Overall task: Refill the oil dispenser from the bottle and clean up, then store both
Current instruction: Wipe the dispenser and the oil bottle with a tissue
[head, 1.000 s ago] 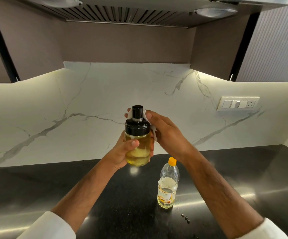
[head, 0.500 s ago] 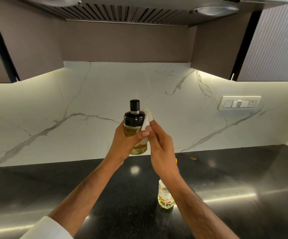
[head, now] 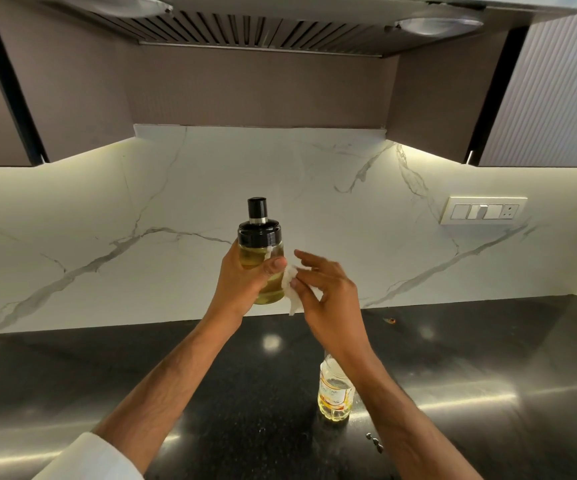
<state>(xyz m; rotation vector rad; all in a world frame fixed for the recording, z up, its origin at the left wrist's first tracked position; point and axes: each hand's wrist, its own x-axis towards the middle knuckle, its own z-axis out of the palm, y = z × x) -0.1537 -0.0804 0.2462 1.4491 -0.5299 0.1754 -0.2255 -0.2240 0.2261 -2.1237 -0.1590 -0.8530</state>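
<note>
Upright, cap-up oil dispenser [head: 261, 251] in left hand [head: 242, 285]'s curled grip; right hand [head: 328, 292] seemingly pinching tissue [head: 290, 289].

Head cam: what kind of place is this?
Most likely a home kitchen. A range hood hangs overhead between wall cabinets, above a marble backsplash and a dark stone countertop. An oil bottle stands on the counter.

Bare forearms, a white sleeve [head: 86, 459] pushed up on the left arm.
</note>
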